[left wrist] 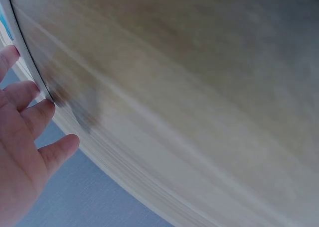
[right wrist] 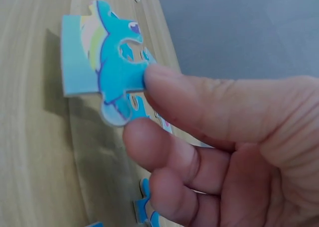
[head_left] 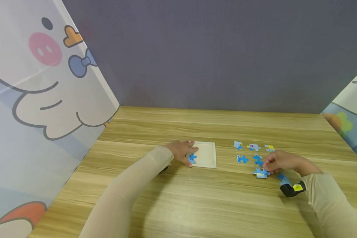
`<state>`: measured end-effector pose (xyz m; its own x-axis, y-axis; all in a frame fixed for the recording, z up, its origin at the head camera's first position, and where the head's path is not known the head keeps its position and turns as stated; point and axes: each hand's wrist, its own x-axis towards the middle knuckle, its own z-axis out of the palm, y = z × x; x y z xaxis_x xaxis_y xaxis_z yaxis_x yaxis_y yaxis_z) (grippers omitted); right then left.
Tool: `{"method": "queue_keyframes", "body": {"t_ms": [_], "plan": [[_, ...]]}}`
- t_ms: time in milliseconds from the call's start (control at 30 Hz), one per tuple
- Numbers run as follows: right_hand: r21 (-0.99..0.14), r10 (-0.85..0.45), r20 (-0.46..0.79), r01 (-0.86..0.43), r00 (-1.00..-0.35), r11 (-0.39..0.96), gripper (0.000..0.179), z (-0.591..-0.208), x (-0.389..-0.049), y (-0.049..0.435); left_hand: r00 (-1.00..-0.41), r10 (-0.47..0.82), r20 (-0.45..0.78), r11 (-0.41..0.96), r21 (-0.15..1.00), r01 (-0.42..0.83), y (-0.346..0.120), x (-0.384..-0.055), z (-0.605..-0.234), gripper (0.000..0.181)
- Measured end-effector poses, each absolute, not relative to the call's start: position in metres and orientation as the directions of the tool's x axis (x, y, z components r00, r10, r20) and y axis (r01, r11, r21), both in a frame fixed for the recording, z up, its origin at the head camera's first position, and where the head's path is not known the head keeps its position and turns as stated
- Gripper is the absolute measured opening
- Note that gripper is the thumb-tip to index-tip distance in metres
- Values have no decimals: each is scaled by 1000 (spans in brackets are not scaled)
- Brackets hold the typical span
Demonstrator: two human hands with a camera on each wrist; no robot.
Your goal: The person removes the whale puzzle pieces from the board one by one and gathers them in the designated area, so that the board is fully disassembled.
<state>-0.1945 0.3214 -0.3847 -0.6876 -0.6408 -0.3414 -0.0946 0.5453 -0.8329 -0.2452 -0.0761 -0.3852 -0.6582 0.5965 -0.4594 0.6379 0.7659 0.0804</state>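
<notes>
My left hand rests with spread fingers over the left edge of a pale wooden puzzle tray. Inside the tray's left side, beside the fingers, lies a blue jigsaw piece. The left wrist view shows the same hand with fingers extended along the tray's edge. My right hand pinches another jigsaw piece between thumb and fingers, lifted above the table. That piece is light blue with a blue creature's eye and a yellow-green patch. Under and around the right hand lie loose pieces, including one in blue.
Several loose jigsaw pieces lie on the wooden table right of the tray, one piece near the right wrist's black strap. A grey panel stands behind; a cartoon-printed wall borders the left.
</notes>
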Motion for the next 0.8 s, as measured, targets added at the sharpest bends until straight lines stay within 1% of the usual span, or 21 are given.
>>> {"method": "queue_keyframes", "body": {"t_ms": [333, 600, 800], "plan": [[-793, -609, -303, -160, -733, 587, 15, -386, -189, 316, -643, 603, -472, 761, 97, 642, -77, -243, -381, 83], [-783, -580, -294, -156, -760, 602, 14, -390, -185, 316, -648, 604, -464, 762, 100, 640, -77, -244, -383, 83], [-771, -567, -305, -151, -765, 619, 16, -391, -183, 317, -648, 606, -461, 762, 100, 640, -78, -244, -382, 83]]}}
